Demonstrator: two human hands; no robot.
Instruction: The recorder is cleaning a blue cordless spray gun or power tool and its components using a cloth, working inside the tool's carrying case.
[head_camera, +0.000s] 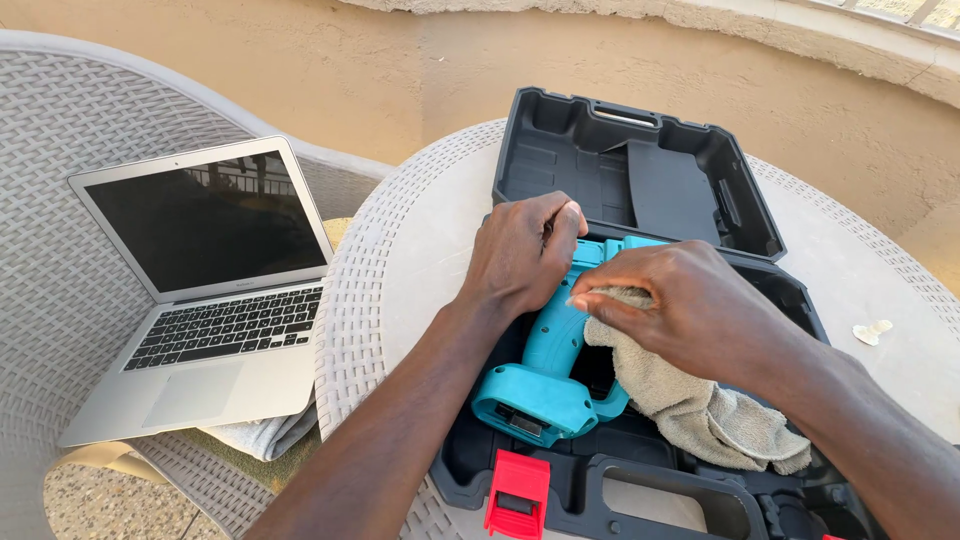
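Teal power tool (548, 370) lies in its open dark case (640, 170), rigid and probably hefty. Your left hand (522, 255) clamps its upper body; your right hand (690, 305) presses a soft cloth (715, 415) just beside that grip.

A single head-worn camera looks steeply down and forward from close above the round tabletop (420, 230), its frame reaching from the laptop (205, 290) at left to the tan wall beyond.

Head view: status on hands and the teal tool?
Left hand clamped on teal power tool over open black case. Right hand pressing beige cloth against it. Nothing in the way.
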